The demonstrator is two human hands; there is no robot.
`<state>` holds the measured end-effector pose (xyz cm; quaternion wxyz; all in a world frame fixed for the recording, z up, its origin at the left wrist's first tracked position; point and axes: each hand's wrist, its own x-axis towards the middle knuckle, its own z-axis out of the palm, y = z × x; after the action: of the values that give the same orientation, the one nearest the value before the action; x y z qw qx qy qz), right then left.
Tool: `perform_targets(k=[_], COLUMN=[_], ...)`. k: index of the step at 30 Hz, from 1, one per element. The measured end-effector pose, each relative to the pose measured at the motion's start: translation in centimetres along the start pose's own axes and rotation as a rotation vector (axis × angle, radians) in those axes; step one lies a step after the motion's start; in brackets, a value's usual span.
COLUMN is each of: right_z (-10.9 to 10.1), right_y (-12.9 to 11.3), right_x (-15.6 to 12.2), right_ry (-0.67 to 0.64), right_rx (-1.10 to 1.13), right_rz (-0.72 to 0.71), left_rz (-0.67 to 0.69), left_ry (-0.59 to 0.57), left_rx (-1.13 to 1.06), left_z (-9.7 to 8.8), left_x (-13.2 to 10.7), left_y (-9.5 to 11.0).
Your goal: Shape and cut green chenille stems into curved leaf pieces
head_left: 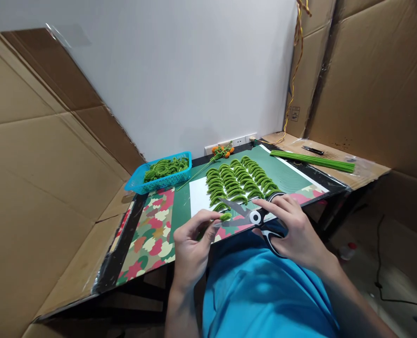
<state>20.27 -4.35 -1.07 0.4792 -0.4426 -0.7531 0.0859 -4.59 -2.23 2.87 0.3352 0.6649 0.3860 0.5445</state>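
Between the thumb and fingers of my left hand [196,241] is a short green pipe cleaner piece [225,217], its fuzzy tip sticking out to the right. My right hand [294,225] grips black-and-white scissors [255,217] by the handles. The scissor blades are spread apart and point left, with the green tip close to them. Just beyond both hands, several rows of curved green pipe cleaner pieces [232,180] lie on a white sheet [197,195] over a green mat [182,206].
A blue basket [159,183] of green pieces stands at the left. Behind the rows lies an orange flower sprig [224,151]. Long green pipe cleaners [314,161] and a black cutter knife [313,150] rest at the right. Cardboard walls [377,80] flank the table.
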Motion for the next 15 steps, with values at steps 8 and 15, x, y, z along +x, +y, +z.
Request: perform_targets(k=[8, 15], right_z=[-0.8, -0.1], right_y=[1.4, -0.1], right_x=[-0.2, 0.1], right_ry=[-0.036, -0.065], right_rx=[0.022, 0.228], right_rz=[0.017, 0.078], left_rz=[-0.015, -0.088], left_ry=[-0.054, -0.066], left_rx=[0.186, 0.106], left_z=[0.3, 0.8], left_x=[0.1, 0.0], left_y=[0.0, 0.0])
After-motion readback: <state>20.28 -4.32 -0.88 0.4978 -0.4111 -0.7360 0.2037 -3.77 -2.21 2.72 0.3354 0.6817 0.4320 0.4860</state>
